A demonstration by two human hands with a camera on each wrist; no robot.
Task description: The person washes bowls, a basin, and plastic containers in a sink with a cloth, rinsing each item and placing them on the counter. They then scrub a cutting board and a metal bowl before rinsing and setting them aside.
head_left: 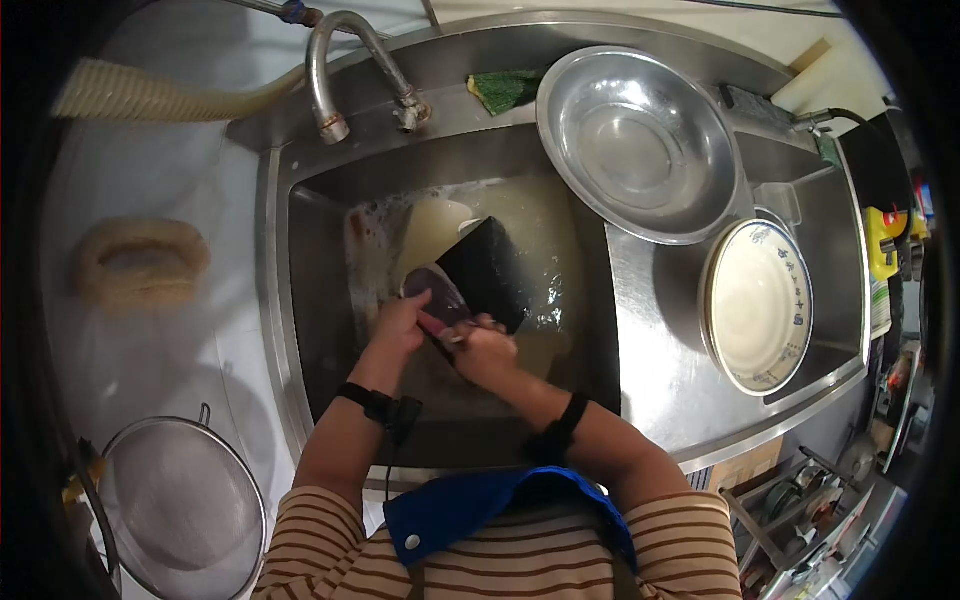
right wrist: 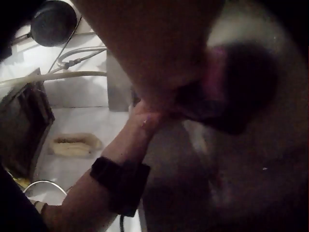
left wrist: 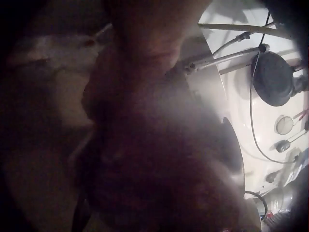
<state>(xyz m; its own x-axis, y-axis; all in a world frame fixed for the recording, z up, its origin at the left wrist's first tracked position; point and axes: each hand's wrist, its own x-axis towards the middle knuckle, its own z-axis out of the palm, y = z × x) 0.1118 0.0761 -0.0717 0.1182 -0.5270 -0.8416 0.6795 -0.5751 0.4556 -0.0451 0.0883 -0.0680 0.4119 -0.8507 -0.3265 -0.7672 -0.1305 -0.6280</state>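
Both hands are close together over the cloudy water of the steel sink (head_left: 330, 400). My left hand (head_left: 400, 322) grips the near left edge of a dark purple, rounded piece (head_left: 437, 292), its thumb lying along it. Curled fingers of my right hand (head_left: 482, 352) hold the lower right end of the same piece; cannot tell what else is in them. A black, flat-sided thing (head_left: 488, 275) adjoins the purple piece on its far right side. Pale round shapes, like a plate (head_left: 435, 220), show in the water behind. Both wrist views are dark, with the held piece mostly hidden.
A curved faucet (head_left: 332, 125) stands at the back left, a green scouring pad (head_left: 505, 92) beside it. On the right ledge are a large metal basin (head_left: 640, 145) and stacked plates (head_left: 760, 310). A mesh strainer (head_left: 185, 505) and a beige ring-shaped thing (head_left: 142, 262) lie left.
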